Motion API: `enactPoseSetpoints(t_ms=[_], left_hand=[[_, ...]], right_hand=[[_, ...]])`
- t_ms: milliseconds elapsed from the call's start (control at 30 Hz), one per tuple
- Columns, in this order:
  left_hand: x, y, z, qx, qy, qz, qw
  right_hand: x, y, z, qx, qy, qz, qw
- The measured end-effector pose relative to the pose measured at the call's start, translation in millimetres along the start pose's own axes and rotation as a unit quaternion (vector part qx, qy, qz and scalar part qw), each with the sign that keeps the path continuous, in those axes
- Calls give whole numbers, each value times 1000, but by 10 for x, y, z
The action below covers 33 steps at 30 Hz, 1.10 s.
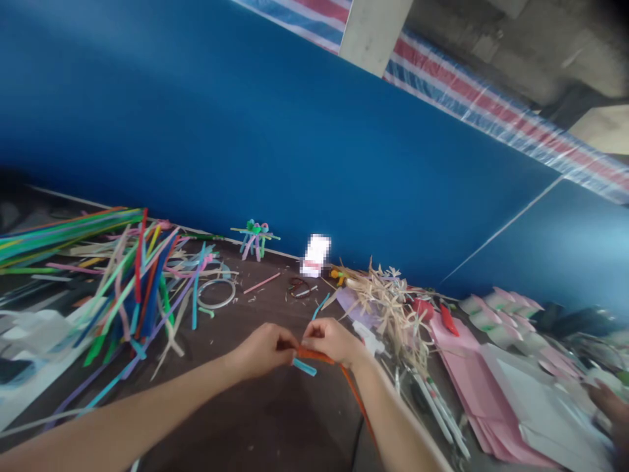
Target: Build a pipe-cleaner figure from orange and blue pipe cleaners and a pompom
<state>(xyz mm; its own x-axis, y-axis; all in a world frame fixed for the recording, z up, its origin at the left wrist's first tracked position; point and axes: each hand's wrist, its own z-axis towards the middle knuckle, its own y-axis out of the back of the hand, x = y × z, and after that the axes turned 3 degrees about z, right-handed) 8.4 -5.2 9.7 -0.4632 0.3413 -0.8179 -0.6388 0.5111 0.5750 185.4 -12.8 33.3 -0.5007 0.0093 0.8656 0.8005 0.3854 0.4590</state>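
My left hand (263, 349) and my right hand (331, 341) meet fingertip to fingertip over a dark brown table (255, 426). Both are closed in a pinch on an orange strip (319, 356) that trails down along my right forearm. A short light blue strip (304, 367) sticks out just below the pinch, between the two hands. Which hand grips the blue piece is hard to tell.
A heap of coloured strips (132, 275) lies at the left, with a tape ring (216, 293) beside it. Dried straw-like pieces (393, 308), pink paper sheets (472, 373) and pens (437, 406) lie at the right. Another person's hand (612, 406) shows at the far right edge. A blue wall (295, 144) stands behind.
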Motion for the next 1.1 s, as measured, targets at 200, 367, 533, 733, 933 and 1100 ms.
enactPoseSetpoints(t_ms=[200, 367, 533, 733, 933, 1100], left_hand=[[-82, 25, -78, -41, -31, -89, 995], [-35, -17, -56, -102, -9, -125, 987], [32, -46, 40, -94, 29, -169, 981], [38, -43, 102, -98, 27, -156, 983], [115, -51, 106, -103, 29, -34, 994], [95, -61, 66, -94, 9, 104, 990]], right_hand=[[-69, -16, 26, 65, -96, 247, 962], [-120, -169, -21, 16, -88, 263, 961], [-156, -314, -19, -87, -73, 239, 964], [-178, -369, -23, -145, -55, 172, 973], [-92, -451, -187, -207, 44, -136, 968], [121, -430, -303, -190, 66, -364, 909]])
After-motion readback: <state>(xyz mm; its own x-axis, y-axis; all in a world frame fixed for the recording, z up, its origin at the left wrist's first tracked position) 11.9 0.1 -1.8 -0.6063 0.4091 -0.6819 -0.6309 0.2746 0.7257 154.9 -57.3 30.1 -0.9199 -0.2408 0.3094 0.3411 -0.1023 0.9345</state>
